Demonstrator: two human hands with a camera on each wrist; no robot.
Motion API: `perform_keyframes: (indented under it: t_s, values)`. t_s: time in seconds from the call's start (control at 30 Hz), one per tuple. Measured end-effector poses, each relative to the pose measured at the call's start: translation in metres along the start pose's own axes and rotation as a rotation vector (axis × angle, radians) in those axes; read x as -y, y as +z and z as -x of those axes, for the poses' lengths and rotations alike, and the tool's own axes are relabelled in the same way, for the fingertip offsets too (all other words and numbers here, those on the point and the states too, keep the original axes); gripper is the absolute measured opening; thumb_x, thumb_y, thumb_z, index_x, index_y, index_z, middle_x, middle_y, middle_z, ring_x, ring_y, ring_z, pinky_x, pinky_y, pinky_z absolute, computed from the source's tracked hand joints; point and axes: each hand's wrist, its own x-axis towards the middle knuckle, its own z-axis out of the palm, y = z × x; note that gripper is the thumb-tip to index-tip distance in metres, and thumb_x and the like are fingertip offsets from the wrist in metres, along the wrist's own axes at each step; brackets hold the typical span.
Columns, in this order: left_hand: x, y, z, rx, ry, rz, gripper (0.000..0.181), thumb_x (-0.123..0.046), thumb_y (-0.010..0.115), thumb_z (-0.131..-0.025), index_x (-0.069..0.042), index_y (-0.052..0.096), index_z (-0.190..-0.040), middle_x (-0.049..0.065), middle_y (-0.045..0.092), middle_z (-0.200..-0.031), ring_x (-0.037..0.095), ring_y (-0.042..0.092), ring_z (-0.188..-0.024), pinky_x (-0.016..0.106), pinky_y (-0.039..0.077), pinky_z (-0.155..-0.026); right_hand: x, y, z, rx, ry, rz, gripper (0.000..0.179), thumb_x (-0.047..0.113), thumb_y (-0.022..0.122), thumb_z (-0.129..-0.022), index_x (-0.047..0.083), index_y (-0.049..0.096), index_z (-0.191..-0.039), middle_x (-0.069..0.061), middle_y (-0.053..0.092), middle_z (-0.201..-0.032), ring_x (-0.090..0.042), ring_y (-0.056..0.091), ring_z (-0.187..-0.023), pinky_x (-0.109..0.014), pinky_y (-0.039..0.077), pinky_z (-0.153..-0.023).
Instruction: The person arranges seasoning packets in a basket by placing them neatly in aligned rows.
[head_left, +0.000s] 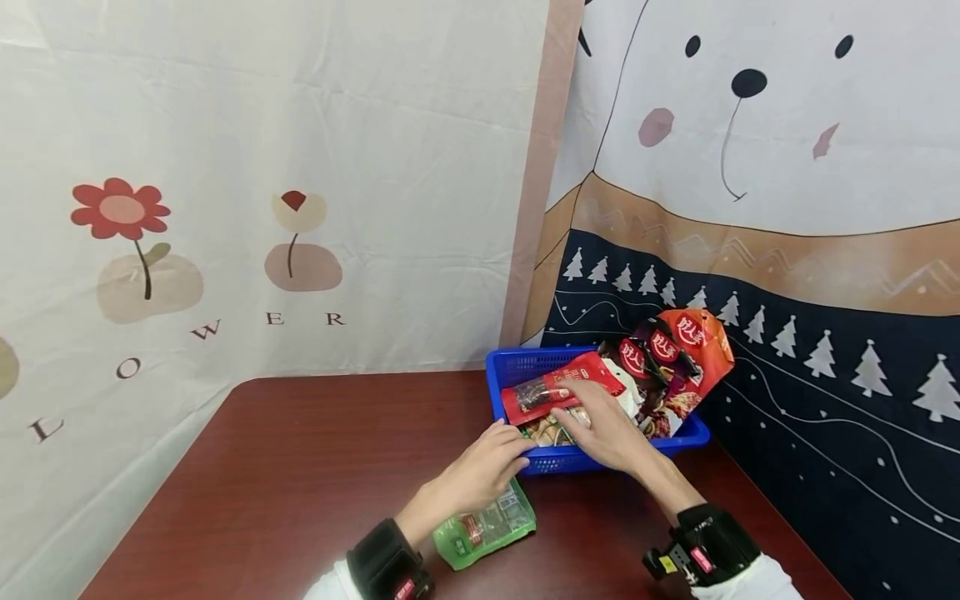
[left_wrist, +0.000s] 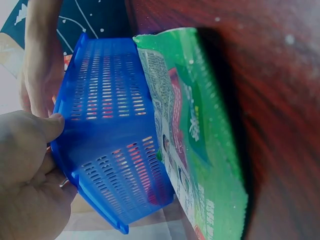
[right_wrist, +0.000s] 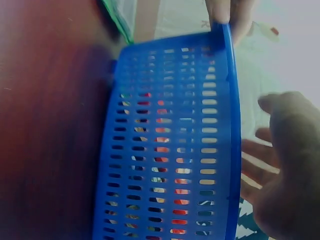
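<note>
A blue plastic basket (head_left: 592, 461) holds several snack packages and stands near the table's far right corner. My left hand (head_left: 480, 467) pinches its rim at the near left corner, with the thumb outside in the left wrist view. Over the contents, my right hand (head_left: 603, 425) reaches in with fingers loosely extended near a red snack bag (head_left: 532, 398); whether it touches the bag is unclear. A green snack bag (head_left: 491, 525) lies on the table below my left hand, just in front of the basket, its upper part partly hidden in the head view.
An orange-red bag (head_left: 693, 342) and dark packages (head_left: 652, 354) stick up at the basket's right end. Printed cloths hang behind and to the right of the brown table (head_left: 322, 467), close to the basket.
</note>
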Motion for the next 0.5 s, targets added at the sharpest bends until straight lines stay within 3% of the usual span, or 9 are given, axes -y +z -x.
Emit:
perform_keyframes:
  t_s: [0.1,0.27,0.5]
  values:
    - [0.001,-0.001,0.001,-0.004,0.007,0.031,0.032,-0.013,0.063,-0.116,-0.003,0.073,-0.145,0.01,0.078,-0.135,0.026,0.07,-0.136,0.058,0.042,-0.135,0.005,0.001,0.013,0.084,-0.056,0.023,0.043,0.028,0.078,-0.108,0.01,0.071,-0.146,-0.013,0.075,-0.146,-0.036,0.07,-0.139,-0.065,0.058,-0.116]
    - [0.002,-0.002,0.001,-0.003,0.0,0.069,0.032,-0.012,0.063,-0.115,-0.001,0.073,-0.144,0.011,0.078,-0.136,0.027,0.07,-0.138,0.059,0.042,-0.135,0.009,0.002,0.031,0.218,-0.048,0.049,0.041,0.043,0.072,-0.111,0.019,0.074,-0.144,-0.002,0.079,-0.14,-0.023,0.076,-0.131,-0.055,0.063,-0.111]
    - [0.003,-0.005,0.001,0.031,-0.015,0.121,0.034,-0.013,0.063,-0.116,-0.002,0.072,-0.147,0.011,0.076,-0.141,0.026,0.067,-0.143,0.059,0.037,-0.138,0.003,0.008,0.037,0.194,-0.152,0.079,0.023,0.037,0.073,-0.111,0.021,0.082,-0.126,0.007,0.086,-0.114,-0.008,0.081,-0.1,-0.037,0.068,-0.086]
